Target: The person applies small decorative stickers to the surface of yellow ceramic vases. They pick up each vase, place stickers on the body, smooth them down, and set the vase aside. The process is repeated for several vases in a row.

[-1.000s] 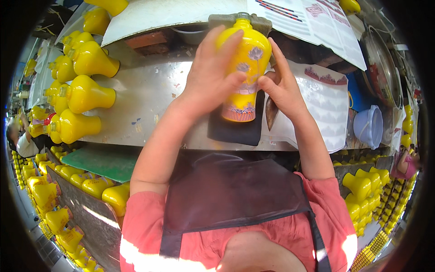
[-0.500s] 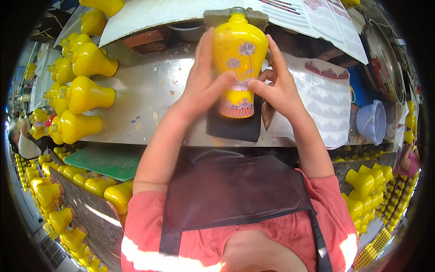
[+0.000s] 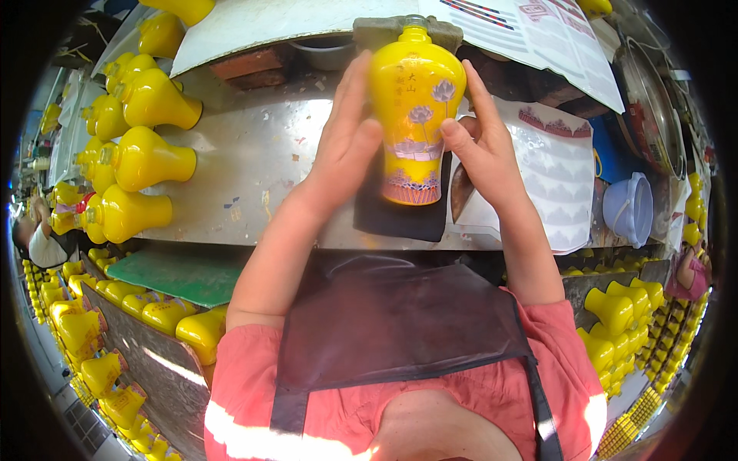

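A glossy yellow bottle (image 3: 415,115) lies neck away from me, its purple lotus flowers, dark lettering and patterned base band facing up. My left hand (image 3: 344,146) presses along its left side with straight fingers, the thumb off the front. On the right side, my right hand (image 3: 484,146) curves round it, thumb near the lower flowers. The neck rests at a grey-brown block (image 3: 450,32). Beneath the bottle's base end is a black pad (image 3: 400,223). To the right of it lies a sheet of grey-purple printed patterns (image 3: 550,184).
Several plain yellow bottles (image 3: 146,157) lie on the metal table (image 3: 254,154) at left. Bricks (image 3: 250,67) and a grey bowl (image 3: 327,55) sit under the white board (image 3: 246,31). A pale blue bucket (image 3: 629,207) stands at right; racks of yellow bottles (image 3: 615,323) flank me.
The bottle has turned between my hands, so its flowers moved right and lettering came into sight. It also shifted slightly right. My left thumb has come off its front.
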`<state>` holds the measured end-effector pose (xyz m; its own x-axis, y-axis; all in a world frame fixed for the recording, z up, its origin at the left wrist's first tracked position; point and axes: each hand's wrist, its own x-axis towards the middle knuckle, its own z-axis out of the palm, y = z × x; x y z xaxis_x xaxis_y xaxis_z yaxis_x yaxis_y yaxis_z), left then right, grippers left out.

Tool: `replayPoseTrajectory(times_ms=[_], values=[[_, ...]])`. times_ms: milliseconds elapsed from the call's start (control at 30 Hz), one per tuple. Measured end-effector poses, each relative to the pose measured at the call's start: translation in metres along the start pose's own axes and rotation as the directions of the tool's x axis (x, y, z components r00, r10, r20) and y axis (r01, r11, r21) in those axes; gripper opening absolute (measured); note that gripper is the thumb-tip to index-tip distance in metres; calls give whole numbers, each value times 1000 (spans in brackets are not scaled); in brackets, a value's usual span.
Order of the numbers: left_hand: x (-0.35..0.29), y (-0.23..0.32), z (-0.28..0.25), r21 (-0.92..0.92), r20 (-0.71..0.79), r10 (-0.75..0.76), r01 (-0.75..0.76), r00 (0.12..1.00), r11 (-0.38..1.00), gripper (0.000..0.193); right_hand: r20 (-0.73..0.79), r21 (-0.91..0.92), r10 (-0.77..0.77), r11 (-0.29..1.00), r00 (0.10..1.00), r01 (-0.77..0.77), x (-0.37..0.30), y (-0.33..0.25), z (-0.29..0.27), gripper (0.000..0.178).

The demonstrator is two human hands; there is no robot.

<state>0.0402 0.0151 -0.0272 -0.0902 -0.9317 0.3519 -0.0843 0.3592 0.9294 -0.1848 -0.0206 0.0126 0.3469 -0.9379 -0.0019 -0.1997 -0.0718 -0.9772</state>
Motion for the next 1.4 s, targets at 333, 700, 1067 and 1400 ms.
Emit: replayPoseTrajectory(times_ms=[333,700,1067,1400], values=[[-26,-22,3,-12,32,-155,155,987,988,93,-16,-155,-65,986,998,62,-4,1,6,92],[-19,-10,11,-258,-16,-220,209,975,943,96,-54,-241,-116,965,992,100,-5,-7,6,89],[-2,-4,11,217,-138,85,-53,987,975,93,-50,-298,-157,945,986,135,8,-38,1,65],[11,9,24,615,-99,202,-100,974,782,80,-100,-420,-158,902,982,102,31,-55,13,62]])
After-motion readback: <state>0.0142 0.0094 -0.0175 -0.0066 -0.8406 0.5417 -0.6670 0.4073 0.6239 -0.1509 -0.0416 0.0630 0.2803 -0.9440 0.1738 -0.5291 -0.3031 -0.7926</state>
